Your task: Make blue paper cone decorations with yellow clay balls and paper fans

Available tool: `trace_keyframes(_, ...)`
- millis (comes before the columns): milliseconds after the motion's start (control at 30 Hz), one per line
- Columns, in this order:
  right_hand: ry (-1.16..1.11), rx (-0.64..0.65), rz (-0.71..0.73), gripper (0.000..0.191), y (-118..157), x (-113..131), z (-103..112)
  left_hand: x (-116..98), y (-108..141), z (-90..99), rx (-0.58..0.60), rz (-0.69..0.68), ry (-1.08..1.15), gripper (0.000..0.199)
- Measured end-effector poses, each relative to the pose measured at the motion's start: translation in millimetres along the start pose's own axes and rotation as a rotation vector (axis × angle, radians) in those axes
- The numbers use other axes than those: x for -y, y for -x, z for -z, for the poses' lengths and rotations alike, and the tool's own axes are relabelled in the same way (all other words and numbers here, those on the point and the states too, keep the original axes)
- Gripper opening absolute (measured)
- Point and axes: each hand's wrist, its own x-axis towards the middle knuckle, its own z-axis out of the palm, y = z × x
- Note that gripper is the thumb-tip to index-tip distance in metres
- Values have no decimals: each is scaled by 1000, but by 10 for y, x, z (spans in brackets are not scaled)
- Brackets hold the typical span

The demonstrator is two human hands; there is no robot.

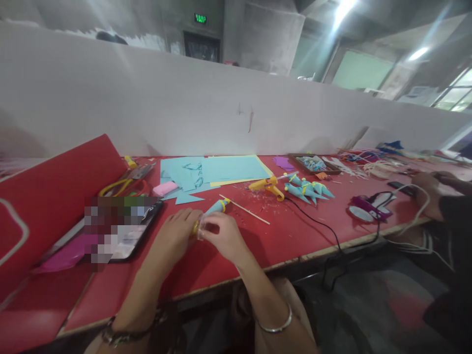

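My left hand point(179, 233) is closed around a small clear-and-yellow piece point(196, 227) at the table's front; its exact kind is hard to make out. The thumb and finger of my right hand point(226, 236) pinch the clear edge of that same piece. Just beyond my fingers lies a light-blue paper cone point(217, 206) with yellow trim on its far end. A thin wooden stick point(245, 210) lies to the right of the cone. Farther back rests a yellow glue gun point(268, 186), its black cord running off the front edge.
Several blue cones point(308, 189) lie right of the glue gun. Blue paper sheets point(236, 169) are at the back. A phone point(142, 233), scissors point(118, 188) and a pink block point(165, 189) sit left. Another person's hand point(427, 191) is at the right, near a purple item point(370, 209).
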Motion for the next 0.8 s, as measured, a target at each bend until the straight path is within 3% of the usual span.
trace_keyframes(200,245,191,49,7,57,-41,23,-44,25,-56,86,-18,-53,20)
trace_keyframes(300,293,222,55,8,63,-52,-1,-27,32,-85,91,-27,-39,19)
trace_keyframes(800,70,-122,58,11,190,-117,18,-91,-18,-95,98,7,171,10)
